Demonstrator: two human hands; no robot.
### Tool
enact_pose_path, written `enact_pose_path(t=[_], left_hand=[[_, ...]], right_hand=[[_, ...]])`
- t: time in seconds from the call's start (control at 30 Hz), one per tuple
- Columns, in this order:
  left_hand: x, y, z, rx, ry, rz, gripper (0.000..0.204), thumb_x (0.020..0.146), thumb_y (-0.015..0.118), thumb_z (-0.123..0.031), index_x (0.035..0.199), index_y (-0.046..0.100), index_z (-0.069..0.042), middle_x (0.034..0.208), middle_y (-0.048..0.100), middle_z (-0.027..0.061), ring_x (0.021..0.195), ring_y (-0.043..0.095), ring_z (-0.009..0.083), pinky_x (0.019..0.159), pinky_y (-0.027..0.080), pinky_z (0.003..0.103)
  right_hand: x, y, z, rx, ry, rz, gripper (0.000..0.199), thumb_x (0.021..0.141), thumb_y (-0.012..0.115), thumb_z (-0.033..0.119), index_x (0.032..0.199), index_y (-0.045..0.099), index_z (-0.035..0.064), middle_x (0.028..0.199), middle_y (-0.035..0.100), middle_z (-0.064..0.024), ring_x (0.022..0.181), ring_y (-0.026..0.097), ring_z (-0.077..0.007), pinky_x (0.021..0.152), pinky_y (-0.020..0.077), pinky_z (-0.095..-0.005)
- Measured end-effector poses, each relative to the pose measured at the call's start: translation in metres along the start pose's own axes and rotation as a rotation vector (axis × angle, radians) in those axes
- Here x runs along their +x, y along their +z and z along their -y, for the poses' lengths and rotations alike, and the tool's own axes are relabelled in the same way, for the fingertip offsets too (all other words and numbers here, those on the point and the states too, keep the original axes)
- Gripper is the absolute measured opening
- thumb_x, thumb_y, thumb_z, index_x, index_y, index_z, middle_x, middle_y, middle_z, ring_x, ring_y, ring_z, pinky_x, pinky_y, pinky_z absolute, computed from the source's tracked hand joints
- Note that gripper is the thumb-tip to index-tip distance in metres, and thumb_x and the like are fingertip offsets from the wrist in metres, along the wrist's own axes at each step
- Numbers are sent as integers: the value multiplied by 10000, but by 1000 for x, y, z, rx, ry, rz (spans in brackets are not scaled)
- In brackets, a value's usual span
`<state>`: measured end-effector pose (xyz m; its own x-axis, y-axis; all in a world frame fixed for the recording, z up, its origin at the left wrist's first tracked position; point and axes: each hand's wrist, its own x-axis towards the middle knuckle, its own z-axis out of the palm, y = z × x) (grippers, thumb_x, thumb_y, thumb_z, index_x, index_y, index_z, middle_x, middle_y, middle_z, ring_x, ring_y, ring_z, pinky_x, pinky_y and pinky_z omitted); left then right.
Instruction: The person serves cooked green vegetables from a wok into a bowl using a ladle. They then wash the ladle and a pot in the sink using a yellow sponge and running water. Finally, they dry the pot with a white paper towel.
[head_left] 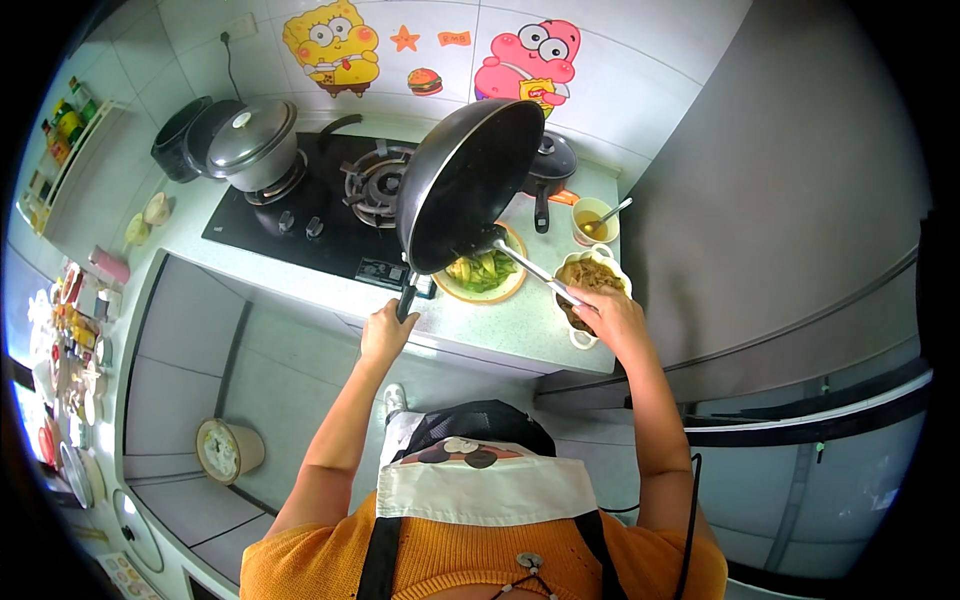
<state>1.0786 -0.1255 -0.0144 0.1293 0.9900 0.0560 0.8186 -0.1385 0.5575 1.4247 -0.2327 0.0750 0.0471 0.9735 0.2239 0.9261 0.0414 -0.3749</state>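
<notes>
My left hand is closed round the dark handle of a black wok. The wok is steeply tilted, its inside facing right, with its lower edge above a plate of green vegetables. In my right hand is the metal handle of a cooking spatula. Its far end reaches the wok's lower edge over the plate; the head's shape is hard to make out. Partly under my right hand stands a white two-handled dish of brown, noodle-like food.
Behind the dish is a small bowl with yellowish liquid and a spoon. A lidded black saucepan stands at the back. Left of the wok, a lidded pot sits on the black gas hob. A large grey panel bounds the counter's right side.
</notes>
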Motion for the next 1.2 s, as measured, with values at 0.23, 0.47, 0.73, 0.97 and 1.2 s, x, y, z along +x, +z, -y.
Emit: enact_pose_path(t=[0.23,0.47,0.73,0.97,1.2], left_hand=[[4,-3,4,27,-12,-11,351,748,678,-322,896,570,-22,741,627,219,731,616,393,672,489,456],[1,-18,5,44,-40,-1,344,746,682,-320,893,575,-28,744,628,215,750,616,390,674,489,451],[5,-39,-1,4,-78,-24,335,733,697,-307,841,576,-13,716,618,222,734,612,397,657,481,451],[13,-39,6,-98,-59,-68,350,721,706,-297,773,569,21,645,597,222,657,607,394,602,475,429],[28,-43,23,-139,-28,-102,351,704,720,-282,754,578,35,546,556,174,523,582,312,534,460,381]], right_hand=[[-19,-7,5,19,84,17,307,786,643,234,1093,640,232,821,617,-122,755,608,-287,652,474,-366],[-17,-5,3,482,297,72,290,842,601,127,1132,622,133,927,669,-78,764,615,-95,679,478,-244],[-20,56,-21,807,388,34,334,853,602,138,1161,577,11,879,652,-47,763,570,-88,695,457,-229],[-37,81,11,814,419,30,327,869,594,177,1175,586,63,741,575,30,615,443,-49,553,387,-202],[-40,78,20,905,544,-38,346,880,580,180,1206,564,67,691,528,36,602,444,-42,514,379,-205]])
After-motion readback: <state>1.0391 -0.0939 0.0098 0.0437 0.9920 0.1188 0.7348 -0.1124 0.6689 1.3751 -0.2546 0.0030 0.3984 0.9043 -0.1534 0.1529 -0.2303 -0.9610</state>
